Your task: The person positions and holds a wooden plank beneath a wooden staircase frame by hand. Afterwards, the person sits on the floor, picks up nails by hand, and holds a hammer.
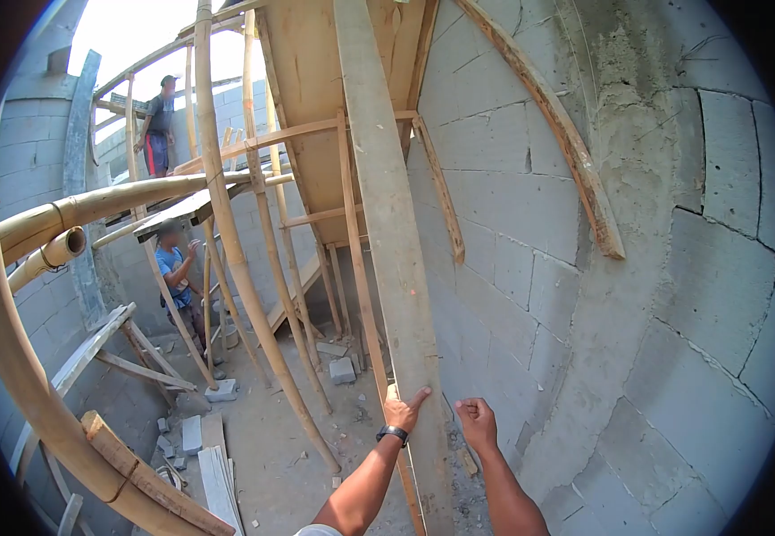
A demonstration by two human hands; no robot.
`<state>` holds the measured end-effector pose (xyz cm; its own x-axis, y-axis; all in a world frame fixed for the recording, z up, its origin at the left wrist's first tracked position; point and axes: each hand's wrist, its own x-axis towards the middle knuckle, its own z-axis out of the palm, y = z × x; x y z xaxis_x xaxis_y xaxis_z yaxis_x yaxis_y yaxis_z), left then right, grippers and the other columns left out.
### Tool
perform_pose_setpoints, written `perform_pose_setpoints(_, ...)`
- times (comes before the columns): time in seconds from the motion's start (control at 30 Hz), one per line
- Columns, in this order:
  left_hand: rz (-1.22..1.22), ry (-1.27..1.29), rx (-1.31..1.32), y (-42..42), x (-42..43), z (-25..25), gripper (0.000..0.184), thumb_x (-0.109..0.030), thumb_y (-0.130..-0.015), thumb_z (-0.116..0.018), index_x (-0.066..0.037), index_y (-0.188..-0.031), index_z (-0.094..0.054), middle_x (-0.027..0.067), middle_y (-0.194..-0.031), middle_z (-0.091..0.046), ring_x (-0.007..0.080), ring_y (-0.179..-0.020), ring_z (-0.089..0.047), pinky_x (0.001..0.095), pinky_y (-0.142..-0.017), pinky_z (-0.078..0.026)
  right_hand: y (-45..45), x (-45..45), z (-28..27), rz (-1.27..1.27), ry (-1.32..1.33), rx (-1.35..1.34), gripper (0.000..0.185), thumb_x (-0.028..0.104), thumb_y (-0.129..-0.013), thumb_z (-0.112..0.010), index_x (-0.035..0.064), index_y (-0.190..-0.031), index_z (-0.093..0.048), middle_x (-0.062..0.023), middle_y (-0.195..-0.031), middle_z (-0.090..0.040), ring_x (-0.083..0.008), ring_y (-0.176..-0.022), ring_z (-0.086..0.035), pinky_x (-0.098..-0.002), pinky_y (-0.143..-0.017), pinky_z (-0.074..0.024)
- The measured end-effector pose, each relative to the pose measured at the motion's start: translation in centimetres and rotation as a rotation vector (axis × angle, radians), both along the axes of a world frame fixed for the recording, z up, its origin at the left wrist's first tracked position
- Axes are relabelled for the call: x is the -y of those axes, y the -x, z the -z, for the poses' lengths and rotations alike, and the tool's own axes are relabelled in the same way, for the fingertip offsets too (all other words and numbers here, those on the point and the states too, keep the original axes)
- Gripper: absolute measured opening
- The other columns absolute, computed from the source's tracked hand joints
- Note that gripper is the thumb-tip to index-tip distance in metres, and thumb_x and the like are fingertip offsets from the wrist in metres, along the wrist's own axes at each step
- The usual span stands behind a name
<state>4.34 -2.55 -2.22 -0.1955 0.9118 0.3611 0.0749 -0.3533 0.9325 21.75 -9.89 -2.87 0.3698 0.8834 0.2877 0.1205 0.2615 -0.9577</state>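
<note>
A long grey wooden plank (389,232) runs from the top of the view down past my hands, leaning beside the block wall. My left hand (402,413), with a dark watch on its wrist, grips the plank's left edge, its thumb lying across the face. Just right of the plank, apart from it, my right hand (478,423) has its fingers curled in a pinch; whether something small sits in them I cannot make out. A thinner wooden strip (361,268) runs down behind the plank on its left.
A grey block wall (530,223) rises on the right, with a wooden pole (575,152) leaning on it. Bamboo poles (236,241) stand at left. One person (157,129) stands high on the scaffold; another person (178,272) is below. Broken blocks (192,435) lie on the floor.
</note>
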Motion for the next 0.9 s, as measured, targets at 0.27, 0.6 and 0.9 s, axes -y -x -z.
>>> perform_pose_setpoints(0.27,0.033,0.023,0.04,-0.2,-0.1,-0.1,0.055,-0.032,-0.077,-0.087,0.001,-0.11,-0.059,0.0136,-0.097,-0.072,0.0187,-0.084,-0.069,0.0337,-0.074,-0.057,-0.7,-4.8,0.3,-0.227,0.18,0.024,0.073,0.058,-0.09,-0.066,-0.0054,-0.126,-0.056,-0.0173,-0.114,-0.066,-0.0224,-0.107,-0.063,-0.0353,-0.093,-0.0486)
perform_pose_setpoints(0.6,0.025,0.033,0.077,-0.5,0.0,0.0,0.058,-0.036,-0.076,-0.086,0.002,-0.111,-0.06,0.0132,-0.098,-0.072,0.018,-0.084,-0.069,0.0327,-0.074,-0.056,1.6,-4.3,2.5,-0.352,0.155,-0.025,0.054,0.051,-0.095,-0.063,-0.0006,-0.111,-0.065,-0.0036,-0.097,-0.064,-0.0134,-0.091,-0.056,-0.0282,-0.084,-0.0454)
perform_pose_setpoints(0.9,0.011,0.024,0.126,-1.0,1.4,-1.7,0.051,-0.031,-0.078,-0.086,0.002,-0.108,-0.061,0.0122,-0.096,-0.072,0.0169,-0.083,-0.068,0.0317,-0.073,-0.055,2.2,-5.1,4.9,-0.329,0.047,0.09,0.052,0.049,-0.099,-0.057,-0.0011,-0.107,-0.064,-0.0084,-0.093,-0.066,-0.0165,-0.087,-0.058,-0.031,-0.081,-0.0467)
